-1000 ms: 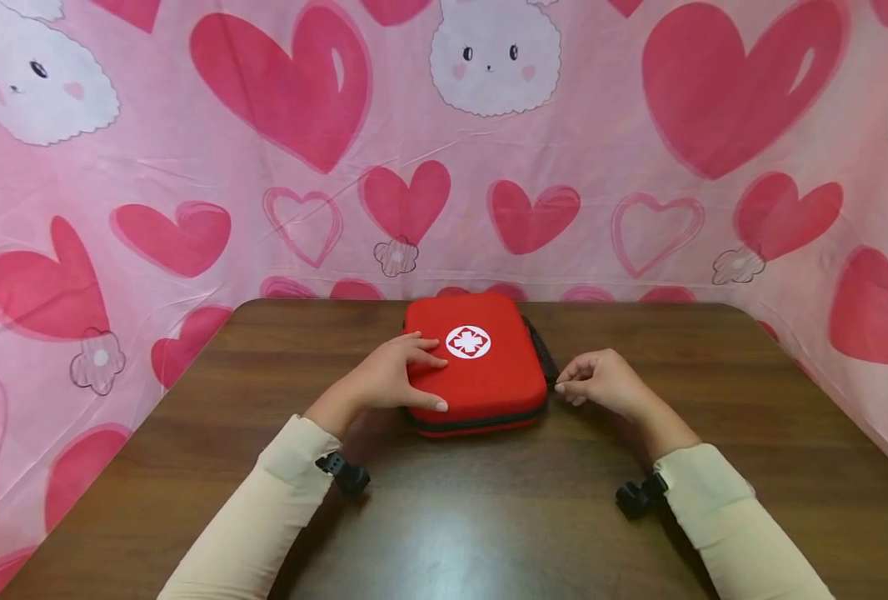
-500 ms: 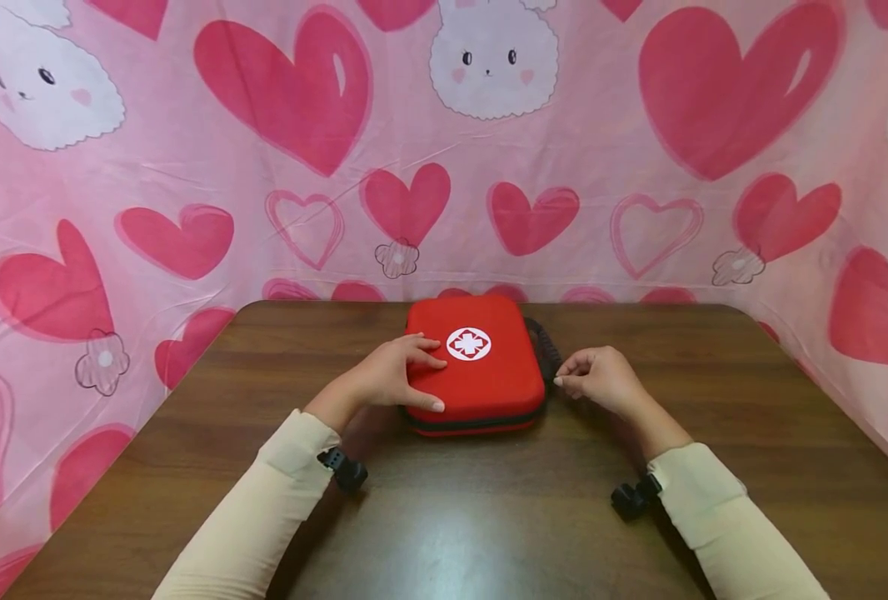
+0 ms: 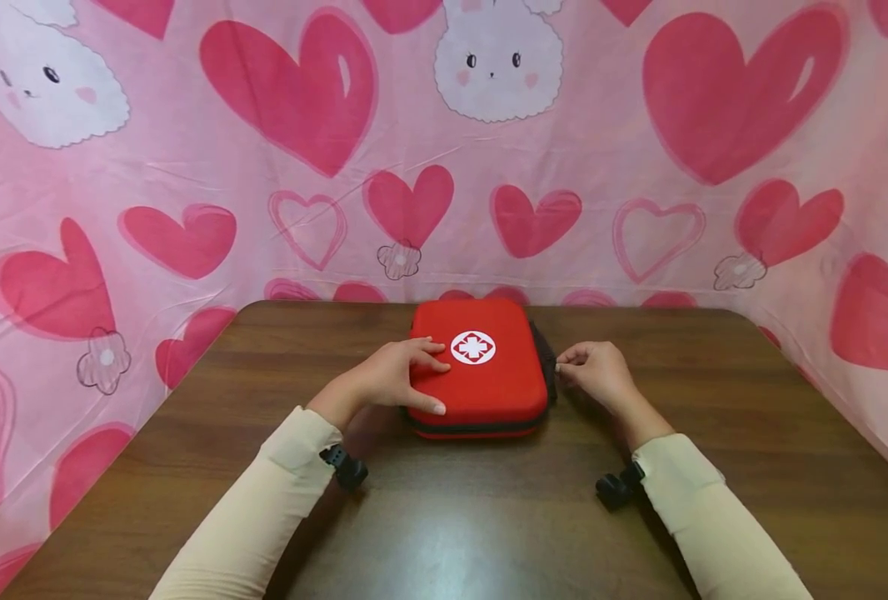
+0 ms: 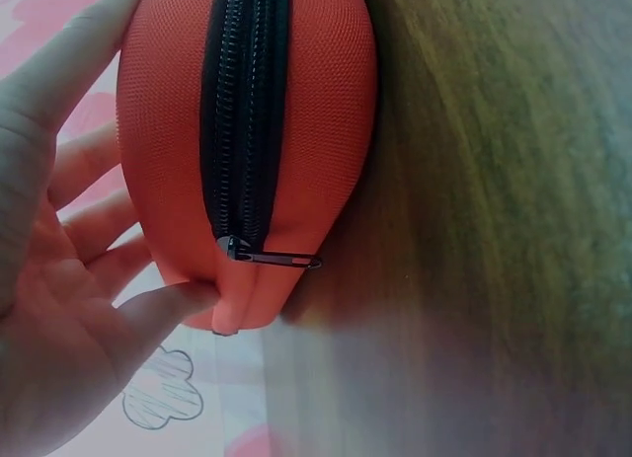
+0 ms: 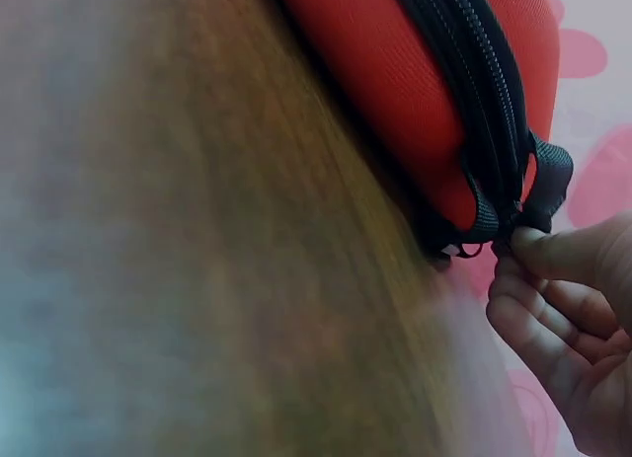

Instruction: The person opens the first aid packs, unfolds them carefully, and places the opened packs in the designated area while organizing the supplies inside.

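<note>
On the wooden table lies a red first aid case (image 3: pixel 481 387) with a white cross emblem on its lid and a black zipper (image 4: pixel 245 112) round its side. My left hand (image 3: pixel 387 375) rests on the lid's left part, fingers spread and thumb near the front left corner. In the left wrist view, one zipper pull (image 4: pixel 286 261) hangs loose below that thumb. At the case's right side my right hand (image 3: pixel 597 375) pinches a small dark zipper pull (image 5: pixel 504 242) between thumb and forefinger, beside the black handle strap (image 5: pixel 549 181). The fingertips partly hide this pull.
The brown wooden table (image 3: pixel 444 517) extends around the case. Behind it hangs a pink cloth (image 3: pixel 601 133) with hearts and rabbit faces. A small black camera is strapped to each wrist.
My right hand has moved a little away from me along the case's right side. The left hand stays on the lid, and the case has shifted very slightly in view.
</note>
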Motion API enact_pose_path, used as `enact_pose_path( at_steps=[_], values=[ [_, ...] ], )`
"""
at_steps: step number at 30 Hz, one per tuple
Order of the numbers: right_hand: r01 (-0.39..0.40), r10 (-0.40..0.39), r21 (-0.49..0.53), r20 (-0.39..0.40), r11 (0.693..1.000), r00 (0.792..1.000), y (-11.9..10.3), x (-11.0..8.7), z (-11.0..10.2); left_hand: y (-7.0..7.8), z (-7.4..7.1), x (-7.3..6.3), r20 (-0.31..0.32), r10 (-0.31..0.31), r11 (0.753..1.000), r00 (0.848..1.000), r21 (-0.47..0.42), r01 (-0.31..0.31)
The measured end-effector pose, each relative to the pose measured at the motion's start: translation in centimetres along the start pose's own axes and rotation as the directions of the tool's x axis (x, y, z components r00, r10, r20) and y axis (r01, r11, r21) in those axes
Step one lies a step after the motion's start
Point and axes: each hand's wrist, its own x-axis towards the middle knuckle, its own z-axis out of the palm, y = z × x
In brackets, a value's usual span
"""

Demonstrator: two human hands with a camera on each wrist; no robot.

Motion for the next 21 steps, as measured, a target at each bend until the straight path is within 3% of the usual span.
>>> enact_pose_path(
  at_steps=[8,13,18,21],
  values=[
    [-0.046,0.024,0.211,0.109,0.976,0.994,0.4,0.3,0.1,-1.1,-1.0,-0.2,0.025,0.034,0.999,0.999,-0.044,-0.033],
    [-0.075,0.025,0.261,0.189,0.963,0.982,-0.4,-0.5,0.3,-2.2,-2.0,-1.1,0.042,0.032,0.996,0.999,-0.083,-0.028],
    [-0.126,0.03,0.316,0.292,0.94,0.956,-1.3,-1.4,1.0,-2.7,-3.1,-2.2,-0.004,-0.027,0.998,1.0,-0.062,0.027],
    [-0.147,0.027,0.348,0.326,0.926,0.945,-1.6,-1.7,1.5,-2.5,-3.3,-2.4,-0.044,-0.017,1.0,0.999,-0.01,0.017]
  ],
)
